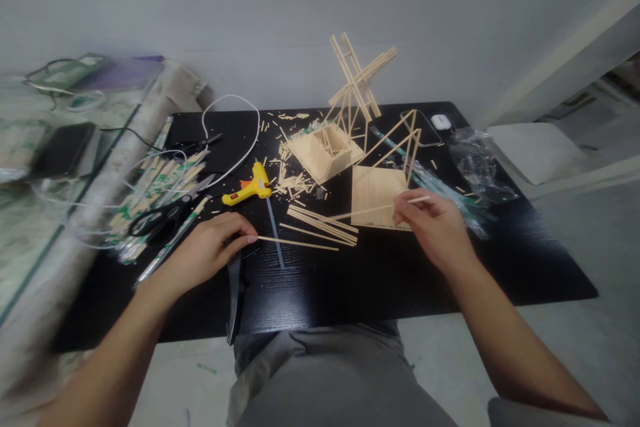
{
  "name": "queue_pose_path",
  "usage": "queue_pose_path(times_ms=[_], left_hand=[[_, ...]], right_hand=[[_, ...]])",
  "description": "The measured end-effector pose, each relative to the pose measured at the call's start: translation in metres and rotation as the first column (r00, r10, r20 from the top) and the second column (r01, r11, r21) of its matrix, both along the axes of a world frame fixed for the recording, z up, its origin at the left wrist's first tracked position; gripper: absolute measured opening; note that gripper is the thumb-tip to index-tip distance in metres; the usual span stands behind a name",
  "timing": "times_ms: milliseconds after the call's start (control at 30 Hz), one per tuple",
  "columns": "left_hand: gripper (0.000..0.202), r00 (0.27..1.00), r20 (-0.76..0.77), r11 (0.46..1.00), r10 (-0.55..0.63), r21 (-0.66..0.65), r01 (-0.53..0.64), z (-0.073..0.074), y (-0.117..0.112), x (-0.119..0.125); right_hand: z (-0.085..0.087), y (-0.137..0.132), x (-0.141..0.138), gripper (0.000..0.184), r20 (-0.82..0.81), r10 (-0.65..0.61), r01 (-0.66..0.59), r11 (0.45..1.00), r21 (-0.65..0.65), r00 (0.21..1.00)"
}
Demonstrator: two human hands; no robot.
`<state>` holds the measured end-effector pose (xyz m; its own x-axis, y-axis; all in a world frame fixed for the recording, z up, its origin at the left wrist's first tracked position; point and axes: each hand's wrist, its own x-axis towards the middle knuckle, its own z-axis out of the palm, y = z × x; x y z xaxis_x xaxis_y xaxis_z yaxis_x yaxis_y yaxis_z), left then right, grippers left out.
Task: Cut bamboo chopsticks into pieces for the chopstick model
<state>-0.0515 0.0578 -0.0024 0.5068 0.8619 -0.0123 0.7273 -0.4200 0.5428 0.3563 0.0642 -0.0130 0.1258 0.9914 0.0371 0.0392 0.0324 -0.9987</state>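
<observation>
My right hand (434, 227) pinches a thin wooden stick (373, 209) that slants over a flat panel of glued sticks (376, 198) with a stick frame rising from it. My left hand (213, 248) rests on the black table (350, 280), its fingertips closed on the end of another thin stick (297, 242) lying flat. Between the hands lies a small bundle of loose sticks (323, 221). Behind stands a stick-built box with a windmill-like frame (345, 113).
A yellow glue gun (250, 190) with a white cord lies behind my left hand. Black scissors (163, 217) and packets of sticks sit at the left. A knife-like tool (234, 293) lies under my left hand. Plastic wrap (475, 163) and a white mouse (441, 121) are at the right.
</observation>
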Motion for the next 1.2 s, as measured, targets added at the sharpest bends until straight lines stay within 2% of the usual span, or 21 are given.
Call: queue_pose_path(times_ms=[167, 300, 467, 633, 733, 800, 933, 1000, 1067, 1200], left_hand=[[0.03, 1.0, -0.003, 0.996, 0.023, 0.084, -0.023, -0.008, 0.008, 0.017], [0.028, 1.0, 0.002, 0.994, -0.021, 0.105, 0.02, -0.009, 0.011, 0.02], [0.026, 0.998, -0.019, 0.991, -0.053, 0.12, 0.055, -0.016, 0.01, 0.021], [0.025, 0.998, -0.031, 0.988, -0.053, 0.142, 0.057, -0.023, 0.012, 0.03], [0.028, 0.999, -0.033, 0.989, -0.035, 0.143, 0.04, -0.02, 0.013, 0.032], [0.032, 0.999, -0.029, 0.988, 0.019, 0.155, -0.014, -0.014, 0.011, 0.027], [0.049, 0.973, -0.106, 0.973, 0.206, 0.125, -0.192, 0.001, -0.006, 0.001], [0.068, 0.96, -0.167, 0.974, 0.227, 0.064, -0.219, 0.002, -0.02, -0.013], [0.086, 0.938, -0.249, 0.971, 0.239, 0.064, -0.23, -0.003, -0.037, -0.022], [0.122, 0.85, -0.456, 0.962, 0.263, 0.052, -0.27, -0.021, -0.069, -0.029]], right_hand=[[0.003, 0.003, -0.001, 0.023, -0.047, -0.066, 0.068, 0.997, 0.046, 0.997], [0.005, 0.002, 0.003, 0.029, -0.056, -0.129, 0.134, 0.986, 0.099, 0.99], [0.004, 0.0, 0.002, 0.024, -0.067, -0.041, 0.046, 0.997, 0.066, 0.997], [0.01, 0.0, -0.011, 0.026, 0.025, 0.034, -0.035, 0.998, 0.043, 0.999], [0.014, 0.001, -0.02, 0.033, 0.037, 0.109, -0.111, 0.993, 0.046, 0.993], [0.015, 0.001, -0.022, 0.032, 0.032, 0.155, -0.156, 0.987, 0.04, 0.987], [0.008, 0.002, -0.022, 0.031, 0.018, 0.197, -0.197, 0.98, -0.004, 0.98], [0.002, 0.005, -0.023, 0.032, 0.003, 0.219, -0.219, 0.975, -0.035, 0.976], [-0.002, 0.008, -0.025, 0.034, -0.007, 0.24, -0.24, 0.969, -0.059, 0.971], [-0.002, 0.017, -0.034, 0.035, 0.012, 0.275, -0.274, 0.96, -0.055, 0.961]])
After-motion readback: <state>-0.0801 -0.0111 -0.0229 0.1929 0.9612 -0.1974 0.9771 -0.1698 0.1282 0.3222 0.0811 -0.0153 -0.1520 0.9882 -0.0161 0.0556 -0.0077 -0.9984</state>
